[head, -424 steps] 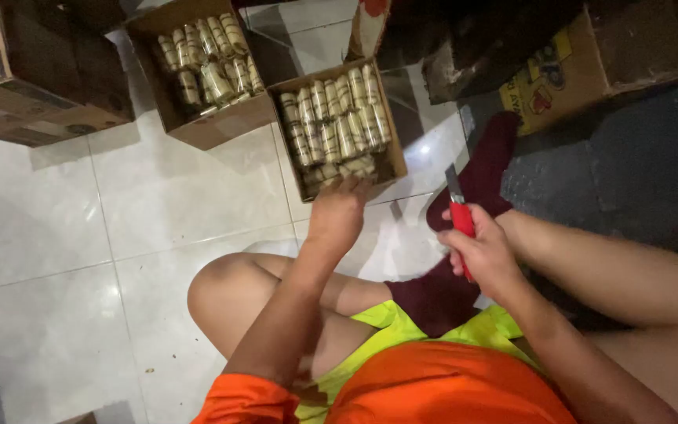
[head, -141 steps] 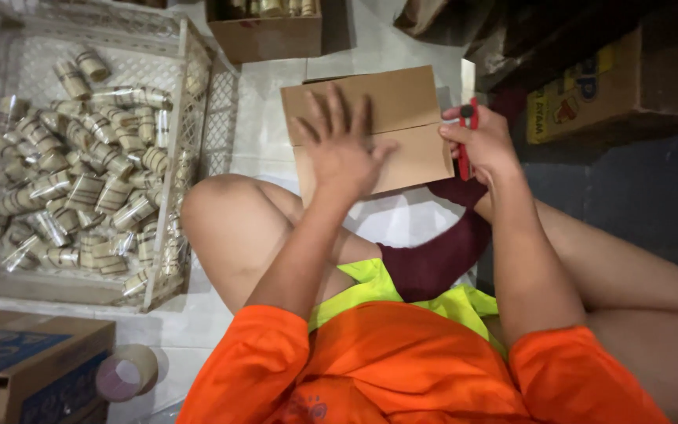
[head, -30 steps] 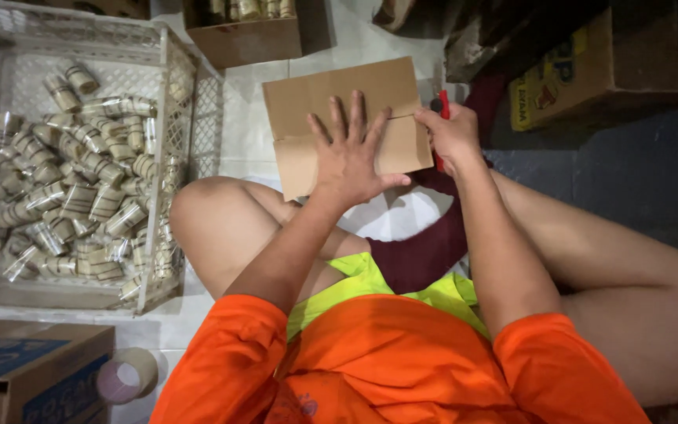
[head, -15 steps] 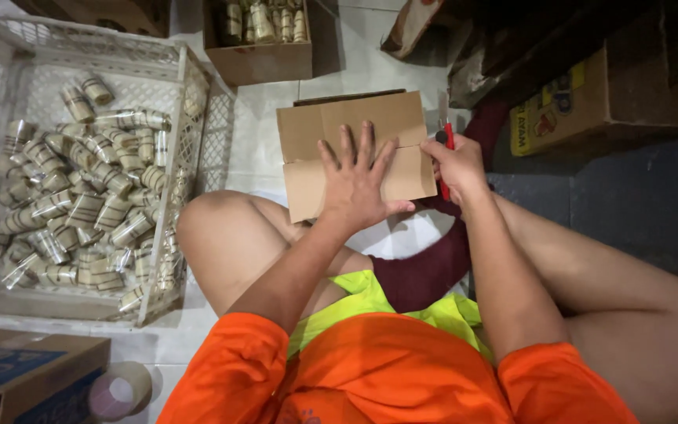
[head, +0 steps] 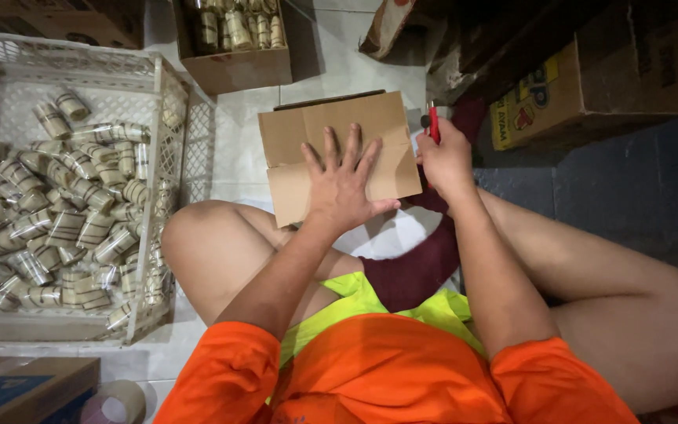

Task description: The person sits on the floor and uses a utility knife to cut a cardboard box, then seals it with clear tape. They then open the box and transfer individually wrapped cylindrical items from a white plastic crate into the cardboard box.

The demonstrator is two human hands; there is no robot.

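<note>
A closed brown cardboard box [head: 300, 133] lies on the white tiled floor in front of my crossed legs. My left hand [head: 344, 184] presses flat on its top flaps, fingers spread. My right hand [head: 442, 157] is closed around a red utility knife [head: 433, 122] at the box's right edge, the knife pointing away from me. I cannot tell whether the blade touches the cardboard.
A white plastic crate [head: 162, 157] holding several wrapped small rolls [head: 64, 228] stands at left. An open carton [head: 233, 71] of the same rolls sits behind the box. More cartons [head: 598, 86] stand at right, a tape roll [head: 115, 400] and another box [head: 17, 389] at bottom left.
My right hand with the red knife has shifted slightly up along the box's right edge. My left hand stays flat on the top. Earlier, open cartons of rolls lay in front of me.
</note>
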